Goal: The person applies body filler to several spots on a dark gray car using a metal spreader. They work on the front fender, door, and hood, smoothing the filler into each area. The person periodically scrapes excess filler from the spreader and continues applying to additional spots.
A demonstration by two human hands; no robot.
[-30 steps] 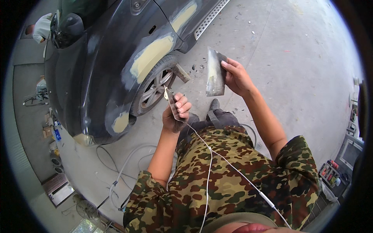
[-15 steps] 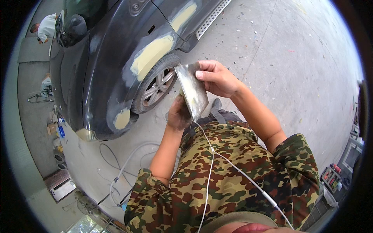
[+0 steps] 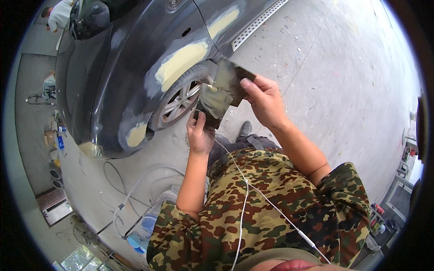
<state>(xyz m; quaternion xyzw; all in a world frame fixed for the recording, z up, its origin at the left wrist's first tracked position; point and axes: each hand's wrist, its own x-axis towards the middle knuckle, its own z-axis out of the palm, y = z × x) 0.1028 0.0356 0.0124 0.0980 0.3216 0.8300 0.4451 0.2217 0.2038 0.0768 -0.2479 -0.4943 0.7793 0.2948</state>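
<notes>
My left hand grips a dark flat scraper plate with pale, greenish putty on its face. My right hand grips a second scraper plate, thumb on top, its face smeared with putty. The two plates overlap just in front of the front wheel of a dark grey car. Pale filler patches lie on the wheel arch, with others on the door and low on the bumper.
A person in a white top is at the far upper left. Hoses and blue containers lie at lower left, near a standing fan. A tool cart stands at the right edge. Grey concrete floor surrounds the car.
The plates were held apart a second ago and now overlap. My right hand has moved left toward my left hand, and the right plate has turned to lie across the left one.
</notes>
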